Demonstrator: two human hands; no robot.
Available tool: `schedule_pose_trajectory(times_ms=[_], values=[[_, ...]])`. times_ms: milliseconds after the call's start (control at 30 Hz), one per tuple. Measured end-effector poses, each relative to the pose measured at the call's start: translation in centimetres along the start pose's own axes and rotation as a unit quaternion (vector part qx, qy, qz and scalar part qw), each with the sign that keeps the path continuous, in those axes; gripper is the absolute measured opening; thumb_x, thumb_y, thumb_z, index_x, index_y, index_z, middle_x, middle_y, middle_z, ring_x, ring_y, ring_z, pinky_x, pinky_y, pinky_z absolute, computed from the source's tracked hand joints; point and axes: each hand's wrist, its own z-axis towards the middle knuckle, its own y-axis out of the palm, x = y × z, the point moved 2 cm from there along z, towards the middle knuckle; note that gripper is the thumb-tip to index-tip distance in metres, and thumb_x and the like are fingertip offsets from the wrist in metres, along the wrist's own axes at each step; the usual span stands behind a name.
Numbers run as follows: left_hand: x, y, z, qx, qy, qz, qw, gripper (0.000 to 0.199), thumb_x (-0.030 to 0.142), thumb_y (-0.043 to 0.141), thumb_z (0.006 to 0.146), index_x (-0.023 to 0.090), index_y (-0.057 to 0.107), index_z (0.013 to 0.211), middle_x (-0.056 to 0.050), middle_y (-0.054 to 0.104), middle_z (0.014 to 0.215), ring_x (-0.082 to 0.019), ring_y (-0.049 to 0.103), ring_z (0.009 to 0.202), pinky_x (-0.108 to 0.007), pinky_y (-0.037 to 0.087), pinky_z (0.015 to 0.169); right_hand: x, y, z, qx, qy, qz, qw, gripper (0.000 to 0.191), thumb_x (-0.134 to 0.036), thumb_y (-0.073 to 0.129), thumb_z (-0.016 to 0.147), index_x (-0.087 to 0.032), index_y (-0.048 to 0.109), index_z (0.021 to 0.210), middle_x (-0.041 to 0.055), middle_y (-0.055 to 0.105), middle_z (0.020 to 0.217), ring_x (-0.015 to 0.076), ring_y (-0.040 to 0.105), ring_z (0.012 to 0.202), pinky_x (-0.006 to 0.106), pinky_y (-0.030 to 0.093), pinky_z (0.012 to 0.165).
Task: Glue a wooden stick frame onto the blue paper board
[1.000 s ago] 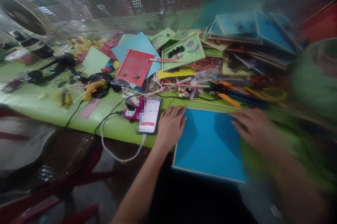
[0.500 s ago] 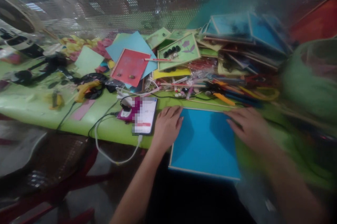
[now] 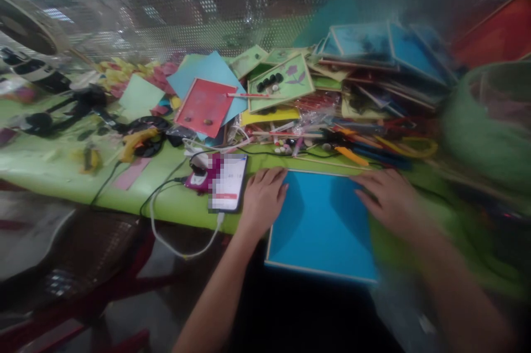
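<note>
1. A blue board [image 3: 321, 226] with a pale wooden edge lay flat at the near edge of the green table [image 3: 53, 167], its near side hanging out past the table edge
2. Left hand [image 3: 262, 201] rested palm down on the left edge of the board, fingers loosely spread and pointing away from the body; nothing was gripped
3. Right hand [image 3: 392, 201] lay palm down over the board's right edge, fingers flat and open, also gripping nothing; that side of the view was blurred
4. A phone [image 3: 228, 182] lay just left of the left hand, with a white cable [image 3: 182, 250] looping off the table edge below it
5. Behind the board sat loose sticks, pens and an orange-handled tool [image 3: 352, 156]
6. Farther back: a red board [image 3: 205, 107], a pale green board with a purple flower [image 3: 282, 83], sheets of coloured paper, and a tall stack of boards [image 3: 385, 73] to the right
7. A yellow glue gun [image 3: 139, 140] lay well to the left, among black cords
</note>
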Motion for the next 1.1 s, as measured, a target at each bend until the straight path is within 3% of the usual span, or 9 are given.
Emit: schedule_pose_trajectory(times_ms=[267,633,900,1100], values=[[0.07,0.07,-0.26,-0.001,0.0,0.004,1.0,0.043,0.029,0.048,0.109,0.023,0.059,0.15,-0.009,0.068,0.145,-0.031,0.061,0.129,-0.048,0.052,0.104,0.07,0.33,0.03,0.02,-0.001,0.012,1.0,0.036,-0.034,0.051,0.106,-0.017,0.075,0.128,0.0131,0.076,0.119,0.0315,0.062,0.103,0.048,0.052,0.092],[0.15,0.09,0.02,-0.015,-0.002,0.017,1.0,0.041,0.03,0.048,0.109,0.022,0.061,0.147,-0.01,0.069,0.143,-0.031,0.062,0.127,-0.048,0.053,0.101,0.17,0.37,-0.1,-0.001,-0.002,0.01,1.0,0.039,-0.036,0.05,0.106,-0.018,0.074,0.131,0.0134,0.076,0.122,0.0324,0.063,0.104,0.051,0.052,0.091],[-0.77,0.11,-0.16,0.066,-0.037,-0.05,0.996,0.038,0.023,0.044,0.109,0.019,0.066,0.141,-0.01,0.07,0.141,-0.029,0.061,0.131,-0.047,0.049,0.112,0.31,0.53,-0.04,0.027,-0.01,0.009,1.0,0.037,-0.034,0.051,0.106,-0.018,0.075,0.13,0.0136,0.076,0.118,0.0325,0.063,0.104,0.049,0.052,0.092],[-0.45,-0.06,-0.1,0.035,-0.042,-0.027,0.998,0.036,0.022,0.048,0.108,0.022,0.069,0.137,-0.007,0.072,0.138,-0.029,0.063,0.125,-0.047,0.052,0.104,0.58,0.8,-0.18,0.02,-0.003,0.007,1.0,0.037,-0.034,0.051,0.106,-0.02,0.075,0.13,0.0128,0.076,0.12,0.0324,0.064,0.104,0.05,0.052,0.091]])
